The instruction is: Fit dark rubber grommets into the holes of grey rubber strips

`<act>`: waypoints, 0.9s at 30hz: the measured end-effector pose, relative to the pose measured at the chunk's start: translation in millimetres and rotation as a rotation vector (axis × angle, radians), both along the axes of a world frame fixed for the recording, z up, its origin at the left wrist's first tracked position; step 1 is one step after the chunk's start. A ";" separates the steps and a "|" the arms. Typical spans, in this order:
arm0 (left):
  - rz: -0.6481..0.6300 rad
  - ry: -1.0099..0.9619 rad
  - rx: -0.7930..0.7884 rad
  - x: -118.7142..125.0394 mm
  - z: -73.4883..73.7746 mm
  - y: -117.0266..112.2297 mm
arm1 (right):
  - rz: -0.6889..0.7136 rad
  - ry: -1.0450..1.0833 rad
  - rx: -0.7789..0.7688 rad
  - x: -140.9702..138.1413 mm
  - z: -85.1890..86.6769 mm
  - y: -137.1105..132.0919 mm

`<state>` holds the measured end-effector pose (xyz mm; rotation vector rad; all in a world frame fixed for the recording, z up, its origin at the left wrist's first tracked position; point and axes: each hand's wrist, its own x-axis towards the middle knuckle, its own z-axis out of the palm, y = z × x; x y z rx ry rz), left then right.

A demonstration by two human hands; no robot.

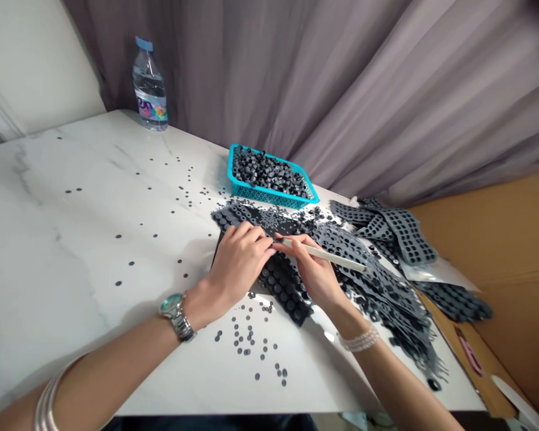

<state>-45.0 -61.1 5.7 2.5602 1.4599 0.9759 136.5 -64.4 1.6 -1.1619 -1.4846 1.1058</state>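
Wears a silver bangle [47,402] on the left forearm, a watch [177,317] at the same wrist and a beaded bracelet [360,340] on the right. Reaches past loose dark discs [247,352] on a marbled white tabletop [72,203]. Grasps a pale stick [336,259] in the right grip [317,273], above a knobbed black strip [288,293]. Holds the left grip [240,258] at the strip's left, fingers curled; cannot tell if pinching anything. Beyond, at right, perforated gray sheets [348,244]; farther back, a turquoise basket [269,195] of small dark pieces [269,169]; farthest, an upright water bottle [149,87] before a gray curtain [251,66].
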 end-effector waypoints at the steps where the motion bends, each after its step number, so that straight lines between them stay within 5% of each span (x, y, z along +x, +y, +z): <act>1: -0.009 -0.007 0.015 0.3 -1.1 0.9 | 0.005 0.019 -0.004 -2.2 0.8 0.1; 5: 0.004 0.036 0.064 -8.2 4.9 8.6 | 0.027 0.015 -0.031 -6.0 4.4 1.2; 11: 0.471 0.242 0.029 -55.2 30.8 28.0 | -0.007 -0.015 -0.024 2.1 8.7 1.8; 14: 0.521 0.333 -0.017 -63.2 34.8 29.0 | -0.069 -0.217 0.076 10.0 5.8 3.2; 17: 0.342 0.372 0.007 -46.2 29.6 20.1 | -0.094 -0.479 0.258 17.7 -0.9 3.4; 21: -0.106 0.390 0.030 -7.5 10.7 -2.9 | -0.013 -0.747 0.488 21.8 -9.9 2.1; 27: -0.127 0.420 -0.005 13.9 -12.9 -23.7 | 0.146 -0.937 0.714 19.4 -16.9 7.7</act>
